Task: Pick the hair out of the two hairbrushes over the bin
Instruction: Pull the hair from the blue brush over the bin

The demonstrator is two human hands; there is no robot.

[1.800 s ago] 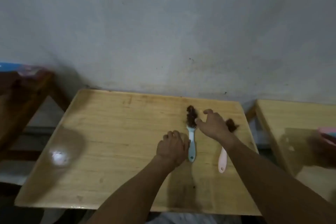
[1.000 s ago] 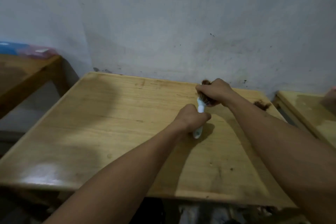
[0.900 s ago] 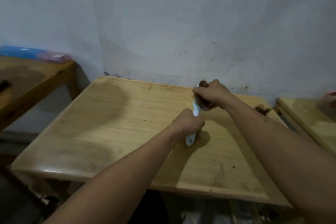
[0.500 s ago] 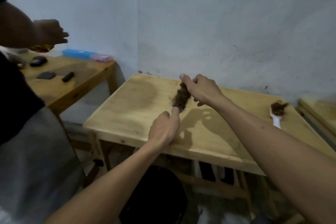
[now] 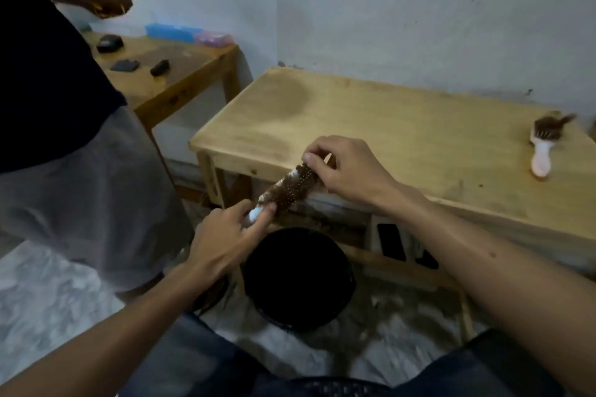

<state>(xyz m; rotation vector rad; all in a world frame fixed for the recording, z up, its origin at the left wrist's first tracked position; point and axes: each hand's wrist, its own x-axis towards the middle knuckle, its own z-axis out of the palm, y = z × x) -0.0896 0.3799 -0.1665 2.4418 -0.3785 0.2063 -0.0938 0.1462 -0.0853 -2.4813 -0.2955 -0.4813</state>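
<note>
My left hand (image 5: 222, 243) grips the pale blue handle of a hairbrush (image 5: 288, 189) whose bristles are matted with brown hair. The brush is held tilted in the air, just off the table's front edge and above a black bin (image 5: 298, 277) on the floor. My right hand (image 5: 346, 171) pinches the hair at the brush's far tip. A second hairbrush (image 5: 543, 147), pink-white handled and also full of brown hair, lies on the wooden table (image 5: 371, 126) at the far right.
Another person (image 5: 64, 126) stands close on the left, arm raised. Behind them a second wooden table (image 5: 167, 77) carries a blue box (image 5: 169, 32), a pink box and small black items. Loose hair lies on the floor around the bin.
Both hands lifted the blue-handled brush off the table and carried it toward me, past the front edge, over the bin. My view swung left and down, revealing the bin and the other person.
</note>
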